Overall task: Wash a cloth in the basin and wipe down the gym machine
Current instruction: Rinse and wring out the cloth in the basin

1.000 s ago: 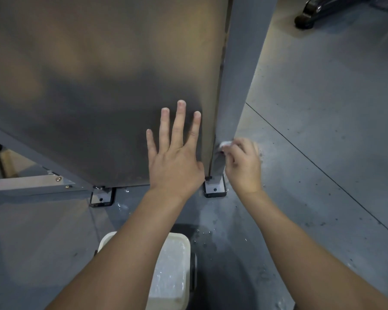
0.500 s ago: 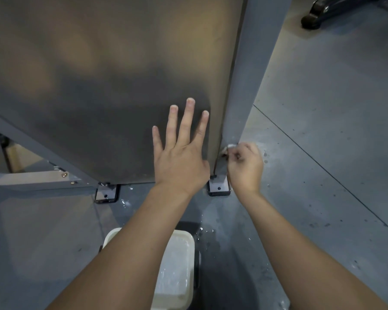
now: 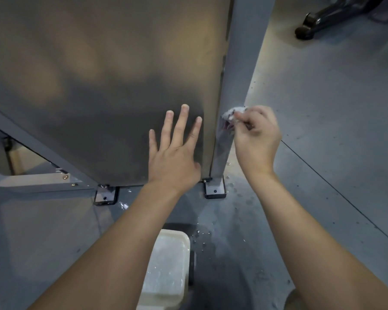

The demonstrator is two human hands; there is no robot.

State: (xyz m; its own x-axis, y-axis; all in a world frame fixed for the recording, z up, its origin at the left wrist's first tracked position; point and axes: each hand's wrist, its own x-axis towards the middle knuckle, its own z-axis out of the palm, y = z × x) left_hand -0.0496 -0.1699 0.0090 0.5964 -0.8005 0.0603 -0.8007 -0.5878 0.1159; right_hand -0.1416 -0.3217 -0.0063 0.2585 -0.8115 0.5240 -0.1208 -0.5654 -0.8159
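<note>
While the left hand lies flat w/ fingers straight and spread on the big panel of the gym machine, the right hand has its fingers curled round a small whitish cloth, bunched up and pressed on the upright post at the panel's right edge. Thumb side of the left hand sits just beside that edge, near the panel's bottom corner.

Room-wise: right of the post is open grey floor w/ a thin dark seam line running diagonally. Far off top right there's a black machine foot, well apart from both hands. Below the panel, two small bolted foot plates touch the floor; water drops are scattered around the right one and toward the basin.

Basin is on the floor between the forearms, whitish plastic, rounded corners, wet-looking inside, partly hidden by the left arm.

Panel looks smooth, matte grey-brown metal w/ blurry reflections. Post is flat-sided and grey-blue, w/ a wet sheen under the cloth. Floor looks speckled and a bit rough.
</note>
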